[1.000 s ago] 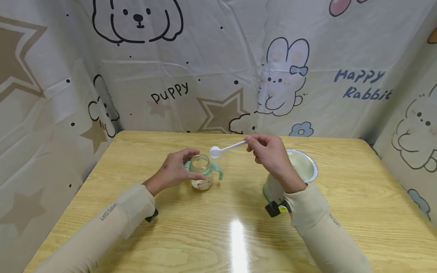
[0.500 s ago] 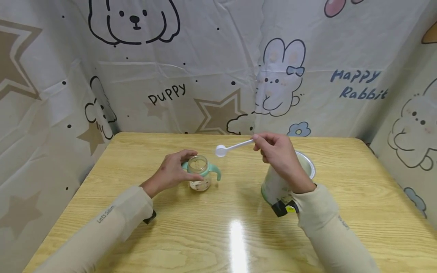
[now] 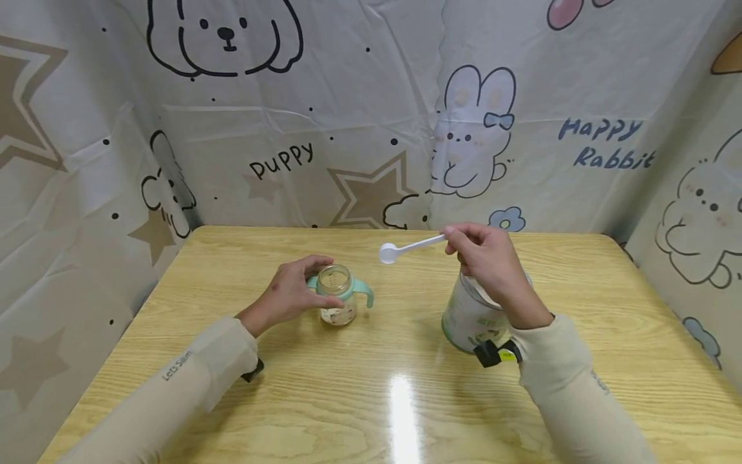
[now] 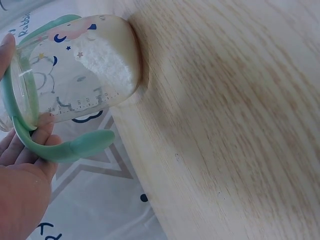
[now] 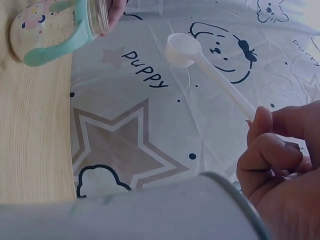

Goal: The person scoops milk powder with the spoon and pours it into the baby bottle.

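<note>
My left hand (image 3: 292, 289) grips a clear baby bottle (image 3: 338, 316) around its neck, thumb in front and fingers behind. The bottle stands upright on the table without a lid and has two mint-green handles (image 4: 75, 149). White powder (image 4: 107, 65) lies in its bottom in the left wrist view. With thumb and fingers, my right hand (image 3: 484, 258) pinches the handle end of a white measuring scoop (image 3: 388, 253), held in the air between bottle and can. Below that hand stands an open milk powder can (image 3: 469, 319), its mouth mostly hidden by the hand and wrist.
A light wood table (image 3: 324, 399) carries the bottle and the can. Behind it and along both sides hangs a pale cloth (image 3: 348, 84) printed with puppies, rabbits and stars.
My right hand has moved to the right with the scoop, away from the bottle and further over the can. The left hand keeps its hold on the bottle.
</note>
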Demonstrator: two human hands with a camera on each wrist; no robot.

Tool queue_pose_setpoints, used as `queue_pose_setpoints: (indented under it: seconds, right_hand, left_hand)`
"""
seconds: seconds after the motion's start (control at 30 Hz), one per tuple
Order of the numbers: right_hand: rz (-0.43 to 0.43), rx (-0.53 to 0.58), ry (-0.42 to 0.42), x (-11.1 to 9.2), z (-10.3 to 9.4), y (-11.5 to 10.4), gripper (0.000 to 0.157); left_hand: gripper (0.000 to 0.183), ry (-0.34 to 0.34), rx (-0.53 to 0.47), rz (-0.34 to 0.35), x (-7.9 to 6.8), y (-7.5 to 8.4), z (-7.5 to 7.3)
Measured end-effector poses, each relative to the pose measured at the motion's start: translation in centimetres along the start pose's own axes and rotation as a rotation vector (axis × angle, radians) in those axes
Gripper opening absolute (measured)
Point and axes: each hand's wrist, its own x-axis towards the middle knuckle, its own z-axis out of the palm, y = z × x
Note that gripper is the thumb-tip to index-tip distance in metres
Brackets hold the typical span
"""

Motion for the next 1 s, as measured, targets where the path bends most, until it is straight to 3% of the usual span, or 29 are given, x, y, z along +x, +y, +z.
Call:
queue_pose_setpoints:
  seconds: [0.57, 1.0]
  right_hand:
    - [-0.003, -0.072, 0.015, -0.5, -2.0, 0.5, 0.041]
    - [-0.026, -0.032, 0.026, -0.9, -3.3, 0.9, 0.038]
  left_hand:
    - [0.080, 0.001, 0.005, 0.002, 0.0, 0.1, 0.0]
    - [0.079, 0.002, 0.008, 0.005, 0.0, 0.0, 0.1]
